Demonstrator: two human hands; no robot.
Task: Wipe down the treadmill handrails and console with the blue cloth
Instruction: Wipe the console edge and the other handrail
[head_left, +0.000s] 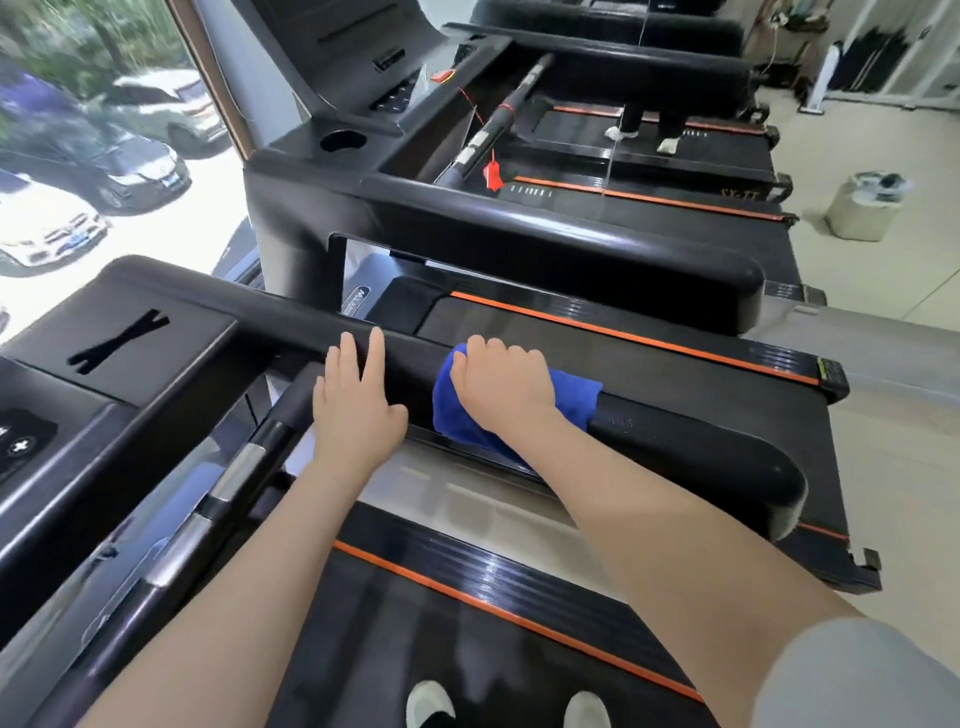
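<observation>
Gripping the blue cloth, the right hand has its fingers curled over the top of it, and the cloth is wrapped across the handrail of the near treadmill. Left hand lies flat on the same handrail just beside the cloth, fingers straight and spread, holding nothing.

Treadmill: black, belt edged with orange stripes; two white shoes show at the bottom edge of the view. Handrail: broad, black, long axis running from the console at the left toward a rounded free end at the lower right. Cloth: sits near the middle of that length, draped crosswise to the rail's axis, one edge hanging down on the near side.

Console: dark panel with a black X-shaped slot; white plus mark on a button at the far left. A thinner black bar with silver sections runs below the left hand.

Second treadmill stands beside the first; lettering on its rear cover is too blurred to read. Parked cars are visible through the window at left.
</observation>
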